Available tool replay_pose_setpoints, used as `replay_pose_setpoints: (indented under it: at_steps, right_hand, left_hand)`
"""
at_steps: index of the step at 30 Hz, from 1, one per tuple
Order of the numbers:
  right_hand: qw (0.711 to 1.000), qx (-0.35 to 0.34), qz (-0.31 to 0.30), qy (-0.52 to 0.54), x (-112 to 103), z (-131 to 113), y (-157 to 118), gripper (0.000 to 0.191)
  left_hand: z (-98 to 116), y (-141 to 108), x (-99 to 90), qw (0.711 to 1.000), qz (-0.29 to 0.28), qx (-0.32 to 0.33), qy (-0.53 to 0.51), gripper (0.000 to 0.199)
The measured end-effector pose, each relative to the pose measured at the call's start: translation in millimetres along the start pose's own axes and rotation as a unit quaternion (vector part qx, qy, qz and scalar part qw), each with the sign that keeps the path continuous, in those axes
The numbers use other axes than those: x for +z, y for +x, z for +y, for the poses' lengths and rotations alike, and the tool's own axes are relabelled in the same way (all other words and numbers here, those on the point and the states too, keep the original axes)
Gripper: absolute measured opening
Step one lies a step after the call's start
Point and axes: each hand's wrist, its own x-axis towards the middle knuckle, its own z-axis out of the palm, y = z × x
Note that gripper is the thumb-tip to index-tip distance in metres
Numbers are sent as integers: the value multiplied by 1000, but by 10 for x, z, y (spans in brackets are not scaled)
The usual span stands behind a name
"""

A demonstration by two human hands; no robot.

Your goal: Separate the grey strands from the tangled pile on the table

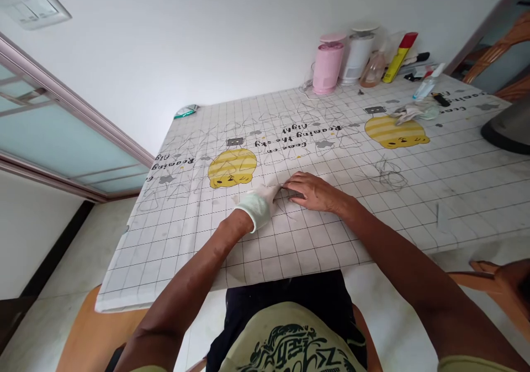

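My left hand (261, 202), in a white work glove with a pale green cuff, is closed in a pinch near the middle of the table. My right hand (313, 191) is bare, its fingers bent and their tips meeting the gloved fingertips. A thin grey wire (286, 212) trails below the fingertips, and both hands seem to pinch it; the gripped part is mostly hidden. To the right lies a loose tangle of the same wire (390, 174). Bent wire pieces (186, 136), some roughly triangular, are spread over the far and left parts of the tablecloth.
The checked tablecloth (298, 250) has printed yellow bears. Against the wall stand a pink cylinder (328, 68), a white one (356, 57), a yellow can with red cap (399, 57) and bottles. A crumpled glove (418, 111) lies right; a dark grey object (509, 123) stands at the right edge.
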Motion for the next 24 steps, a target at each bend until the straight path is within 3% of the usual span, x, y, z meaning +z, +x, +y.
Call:
replay_pose_setpoints:
  at_steps: [3, 8, 11, 14, 18, 21, 24]
  right_hand:
    - [998, -34, 10, -51, 38, -33, 31, 15]
    - [995, -44, 39, -83, 67, -128, 76, 29]
    - [994, 19, 102, -19, 68, -145, 76, 26]
    - [977, 135, 145, 75, 47, -154, 71, 23]
    - [934, 262, 121, 209, -8, -236, 92, 26]
    - [916, 286, 92, 267, -44, -316, 119, 29]
    - [905, 281, 72, 312, -52, -342, 139, 33]
  left_hand:
    - [17, -41, 5, 999, 8, -32, 26, 55]
    - [-107, -28, 66, 995, 44, -33, -88, 65]
    - [-216, -12, 94, 971, 84, -19, -221, 61]
    - [-252, -18, 78, 942, 80, -15, -325, 52]
    - [-200, -16, 56, 902, 57, -41, -426, 42]
    - [-159, 2, 64, 866, 71, -75, -489, 32]
    - [-143, 12, 73, 856, 87, -97, -501, 27]
